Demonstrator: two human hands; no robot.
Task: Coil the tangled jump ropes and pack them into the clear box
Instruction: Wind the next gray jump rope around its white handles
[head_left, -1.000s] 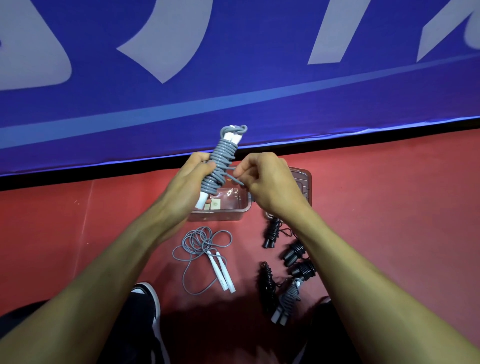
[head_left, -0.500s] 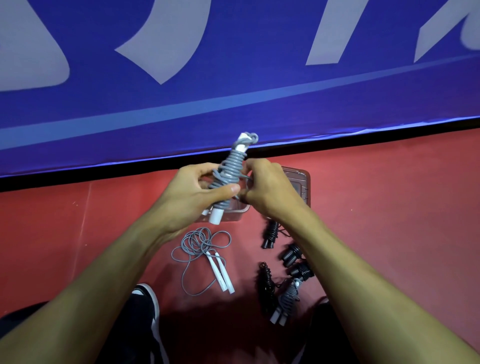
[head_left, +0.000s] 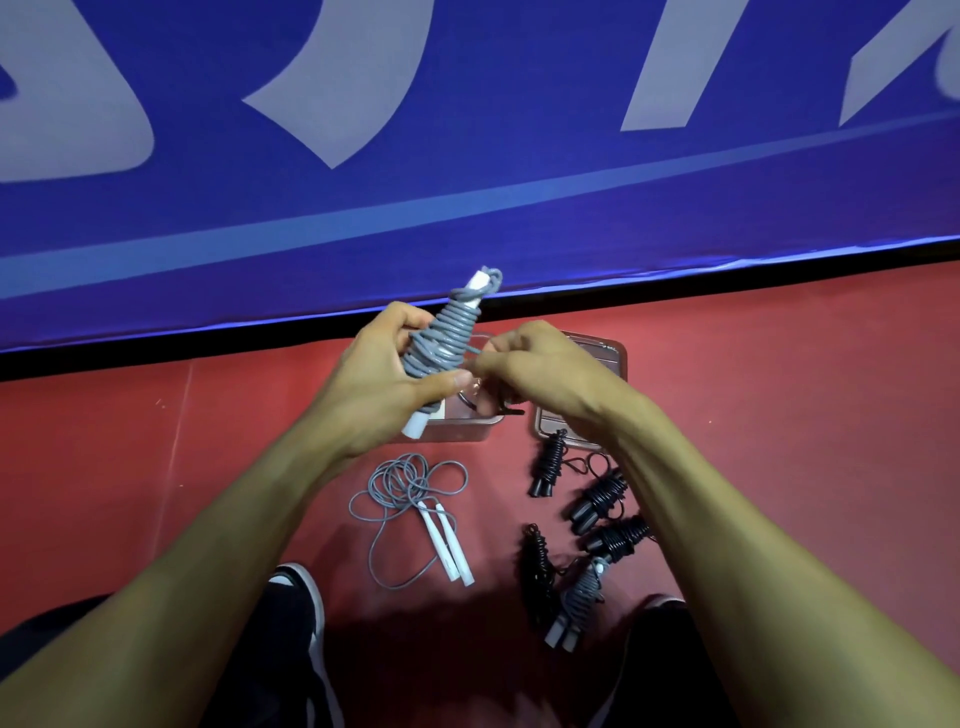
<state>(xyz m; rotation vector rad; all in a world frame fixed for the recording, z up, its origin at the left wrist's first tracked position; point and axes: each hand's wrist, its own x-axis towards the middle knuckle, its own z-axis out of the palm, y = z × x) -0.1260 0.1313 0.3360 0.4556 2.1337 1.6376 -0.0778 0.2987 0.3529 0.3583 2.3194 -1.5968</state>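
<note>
We are finishing one grey jump rope (head_left: 447, 338), our left hand (head_left: 379, 384) gripping its wound bundle above the clear box (head_left: 467, 423) while our right hand (head_left: 535, 364) is pinching the loose end; five coiled bundles and one loose grey rope (head_left: 410, 499) are waiting on the red floor (head_left: 779, 415), apparently none packed.

Grey coiled rope (head_left: 445, 339) above clear box (head_left: 467, 423); loose rope (head_left: 410, 499) nearby

Dim, soft picture; wide-angle bending at edges, shadow below.
</note>
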